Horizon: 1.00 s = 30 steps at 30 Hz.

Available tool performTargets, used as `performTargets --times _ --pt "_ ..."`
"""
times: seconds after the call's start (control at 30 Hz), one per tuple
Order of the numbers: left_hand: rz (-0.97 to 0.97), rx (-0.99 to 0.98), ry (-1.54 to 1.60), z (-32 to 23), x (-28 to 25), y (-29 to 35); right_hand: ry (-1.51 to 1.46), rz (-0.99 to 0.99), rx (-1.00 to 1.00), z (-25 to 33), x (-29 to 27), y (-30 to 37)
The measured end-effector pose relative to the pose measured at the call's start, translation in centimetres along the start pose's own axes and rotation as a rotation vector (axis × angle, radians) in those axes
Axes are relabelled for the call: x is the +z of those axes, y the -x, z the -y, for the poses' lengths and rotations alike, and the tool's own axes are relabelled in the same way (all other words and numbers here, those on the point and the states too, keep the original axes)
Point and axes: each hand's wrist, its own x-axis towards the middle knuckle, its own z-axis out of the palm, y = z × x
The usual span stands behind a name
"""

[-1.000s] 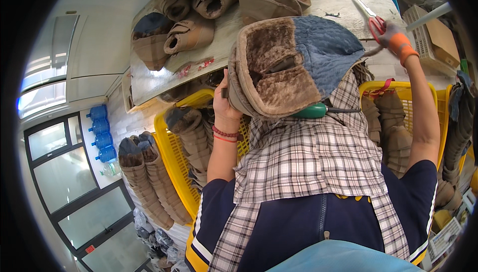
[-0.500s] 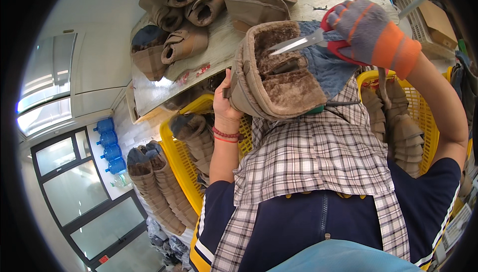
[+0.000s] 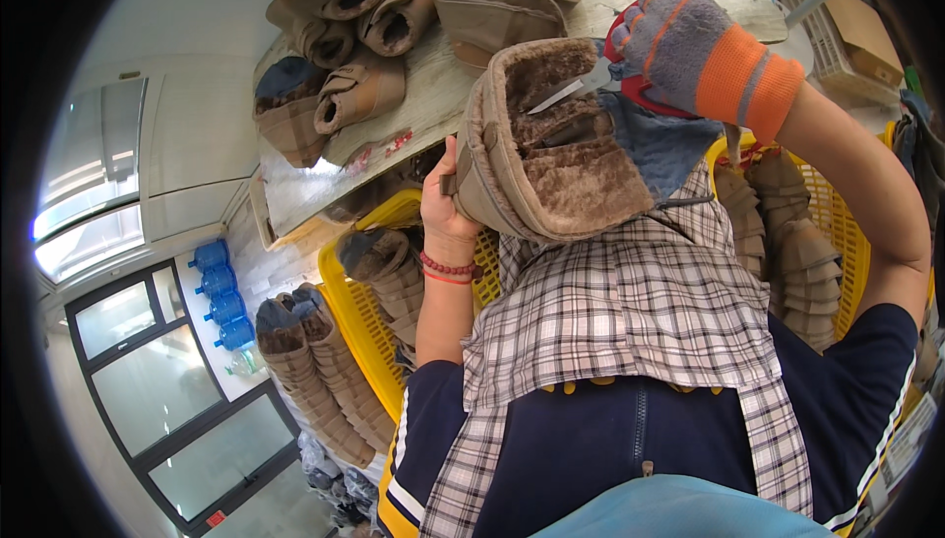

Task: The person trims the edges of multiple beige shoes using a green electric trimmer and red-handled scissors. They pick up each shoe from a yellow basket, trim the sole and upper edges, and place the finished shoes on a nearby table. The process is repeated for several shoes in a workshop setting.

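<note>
A brown boot upper (image 3: 581,184) with fluffy brown lining is tilted open in front of my apron. My bare left hand (image 3: 447,198) grips it from the left side, thumb pointing up and most fingers hidden behind it. Blue quilted fabric (image 3: 664,139) hangs from its right edge. My right hand (image 3: 677,51), in a grey and orange glove, is closed round the red handles of a pair of scissors (image 3: 576,90). The blades point left over the lining at the upper's far edge. Whether they touch it I cannot tell.
Several brown lined uppers (image 3: 362,90) lie on the worn worktable (image 3: 433,110) at the far left. Yellow baskets stand left (image 3: 360,341) and right (image 3: 858,243), holding stacked uppers. More stacks (image 3: 330,385) stand beside the left basket. A cardboard box (image 3: 858,31) is at far right.
My right hand and the scissors have moved left and slightly away from me. The blue fabric is more folded and bunched. My left hand keeps its hold on the upper.
</note>
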Motion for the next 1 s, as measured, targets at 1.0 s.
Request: performTargets --times 1.0 --pt "-0.007 0.999 -1.138 -12.2 9.3 5.7 -0.479 0.098 1.009 -12.3 14.4 6.0"
